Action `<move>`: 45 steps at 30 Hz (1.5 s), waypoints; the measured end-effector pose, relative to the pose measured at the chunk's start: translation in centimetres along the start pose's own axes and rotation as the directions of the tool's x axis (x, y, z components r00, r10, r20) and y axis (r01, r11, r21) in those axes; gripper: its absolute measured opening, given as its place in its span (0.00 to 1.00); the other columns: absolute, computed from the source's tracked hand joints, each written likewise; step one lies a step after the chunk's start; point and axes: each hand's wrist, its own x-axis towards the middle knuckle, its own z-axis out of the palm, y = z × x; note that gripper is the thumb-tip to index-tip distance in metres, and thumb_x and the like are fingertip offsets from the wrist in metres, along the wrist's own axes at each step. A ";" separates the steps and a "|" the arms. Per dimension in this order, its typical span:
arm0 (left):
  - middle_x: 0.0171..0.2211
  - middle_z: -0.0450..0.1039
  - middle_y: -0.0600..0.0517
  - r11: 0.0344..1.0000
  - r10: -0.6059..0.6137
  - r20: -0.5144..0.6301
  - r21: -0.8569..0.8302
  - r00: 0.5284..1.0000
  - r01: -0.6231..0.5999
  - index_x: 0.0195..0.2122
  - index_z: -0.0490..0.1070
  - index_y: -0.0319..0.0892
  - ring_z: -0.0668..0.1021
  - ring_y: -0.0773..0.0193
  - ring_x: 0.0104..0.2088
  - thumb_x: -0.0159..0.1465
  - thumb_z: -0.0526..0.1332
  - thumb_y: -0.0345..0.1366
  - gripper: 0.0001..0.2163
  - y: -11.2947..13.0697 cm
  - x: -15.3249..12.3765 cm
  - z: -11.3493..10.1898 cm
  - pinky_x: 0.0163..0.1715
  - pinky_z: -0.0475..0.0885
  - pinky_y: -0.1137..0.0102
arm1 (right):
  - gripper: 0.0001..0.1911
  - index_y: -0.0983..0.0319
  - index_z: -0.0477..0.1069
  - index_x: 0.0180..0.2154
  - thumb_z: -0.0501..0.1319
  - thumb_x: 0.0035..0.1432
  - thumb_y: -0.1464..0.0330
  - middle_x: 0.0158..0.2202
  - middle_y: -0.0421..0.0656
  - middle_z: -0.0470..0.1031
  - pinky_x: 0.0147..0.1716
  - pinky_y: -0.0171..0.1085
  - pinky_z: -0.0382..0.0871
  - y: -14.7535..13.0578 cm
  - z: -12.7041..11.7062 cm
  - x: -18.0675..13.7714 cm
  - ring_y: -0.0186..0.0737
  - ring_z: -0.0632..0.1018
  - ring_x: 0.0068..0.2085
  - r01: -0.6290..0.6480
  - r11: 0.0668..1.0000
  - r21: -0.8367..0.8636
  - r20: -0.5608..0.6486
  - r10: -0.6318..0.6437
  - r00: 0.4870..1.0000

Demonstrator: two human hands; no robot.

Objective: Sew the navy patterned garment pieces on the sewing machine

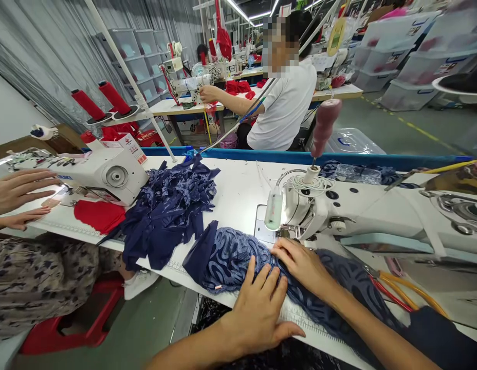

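My left hand [259, 308] lies flat, fingers spread, on a piece of navy lace fabric [226, 257] at the near edge of the white table [238, 190]. My right hand [300, 262] rests on the same lace, fingers pressed down on it just in front of the needle area of a white sewing machine [377, 210]. The lace runs under both hands and on to the right under my forearm.
A heap of navy lace pieces [169, 210] lies left of my work. A neighbour's hands [18, 198] work red fabric [99, 215] at another sewing machine [103, 174]. A person in a white shirt [285, 103] sits beyond. Orange-handled scissors [408, 293] lie at the right.
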 end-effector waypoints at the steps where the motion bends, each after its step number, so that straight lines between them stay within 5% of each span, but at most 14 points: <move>1: 0.59 0.68 0.42 0.998 -0.020 -0.005 -0.056 1.000 0.019 0.63 0.59 0.36 0.67 0.51 0.62 0.70 0.48 0.54 0.29 -0.3 0.5 -0.4 0.67 0.44 0.47 | 0.15 0.56 0.69 0.40 0.47 0.70 0.60 0.35 0.40 0.76 0.31 0.35 0.63 0.3 -0.1 -0.5 0.39 0.76 0.33 0.018 0.999 -0.026 -0.034 -0.019 0.999; 6: 0.50 0.74 0.47 0.959 -0.208 -0.041 -0.204 0.977 0.196 0.56 0.65 0.39 0.69 0.57 0.59 0.70 0.50 0.31 0.15 -2.8 4.0 -1.2 0.67 0.50 0.53 | 0.17 0.61 0.71 0.44 0.47 0.69 0.62 0.43 0.52 0.74 0.43 0.46 0.63 1.8 0.0 -2.1 0.51 0.72 0.44 0.113 0.983 -0.143 -0.181 -0.138 0.974; 9: 0.51 0.73 0.45 0.936 -0.219 0.049 -0.272 0.975 0.224 0.59 0.62 0.38 0.69 0.53 0.57 0.66 0.59 0.34 0.20 -4.7 5.9 -1.0 0.65 0.53 0.51 | 0.14 0.61 0.69 0.40 0.47 0.70 0.66 0.40 0.48 0.74 0.49 0.49 0.61 1.9 -0.2 -2.5 0.47 0.72 0.42 0.201 0.970 -0.138 -0.223 -0.228 0.948; 12: 0.44 0.74 0.48 0.898 -0.206 0.184 -0.355 0.961 0.261 0.52 0.70 0.42 0.73 0.55 0.49 0.62 0.65 0.42 0.18 -6.1 7.1 -1.3 0.61 0.59 0.54 | 0.12 0.61 0.67 0.39 0.46 0.70 0.68 0.37 0.44 0.74 0.56 0.51 0.57 1.5 -1.0 -3.1 0.42 0.73 0.39 0.267 0.957 -0.118 -0.254 -0.289 0.923; 16: 0.35 0.73 0.52 0.869 -0.175 0.274 -0.409 0.946 0.279 0.37 0.75 0.43 0.73 0.58 0.44 0.63 0.65 0.40 0.06 -6.6 7.6 -2.0 0.56 0.62 0.60 | 0.09 0.59 0.66 0.41 0.51 0.70 0.64 0.37 0.44 0.74 0.48 0.46 0.65 1.3 -2.0 -3.8 0.43 0.74 0.40 0.276 0.959 -0.059 -0.238 -0.282 0.929; 20: 0.37 0.73 0.53 0.869 -0.144 0.291 -0.419 0.946 0.262 0.40 0.74 0.44 0.73 0.61 0.45 0.65 0.61 0.34 0.04 -6.4 7.6 -1.9 0.53 0.62 0.63 | 0.17 0.55 0.66 0.54 0.53 0.67 0.57 0.48 0.45 0.74 0.46 0.46 0.68 1.1 -2.2 -2.9 0.47 0.74 0.48 0.119 0.956 0.268 -0.034 -0.114 0.993; 23: 0.37 0.73 0.53 0.876 -0.154 0.284 -0.404 0.946 0.264 0.39 0.73 0.43 0.72 0.61 0.44 0.66 0.61 0.35 0.04 -6.2 7.4 -1.5 0.52 0.62 0.63 | 0.14 0.55 0.71 0.46 0.51 0.67 0.58 0.45 0.44 0.76 0.46 0.45 0.68 0.6 -1.8 -1.9 0.46 0.75 0.46 0.064 0.922 0.381 0.043 -0.087 0.995; 37: 0.35 0.71 0.53 0.895 -0.237 0.157 -0.350 0.959 0.278 0.35 0.71 0.42 0.72 0.61 0.43 0.66 0.61 0.38 0.05 -5.9 6.4 0.0 0.58 0.57 0.57 | 0.07 0.57 0.63 0.31 0.51 0.61 0.65 0.28 0.37 0.69 0.31 0.38 0.61 0.5 -0.7 -0.7 0.38 0.70 0.30 0.026 0.933 0.360 0.072 -0.055 0.996; 45: 0.30 0.70 0.57 0.867 -0.310 0.086 -0.383 0.947 0.319 0.31 0.71 0.44 0.72 0.62 0.43 0.64 0.62 0.34 0.04 -5.6 6.3 0.8 0.65 0.48 0.50 | 0.07 0.58 0.59 0.32 0.47 0.63 0.67 0.31 0.40 0.68 0.37 0.41 0.60 0.1 0.4 -1.0 0.41 0.70 0.35 0.066 0.968 0.243 0.024 -0.075 0.997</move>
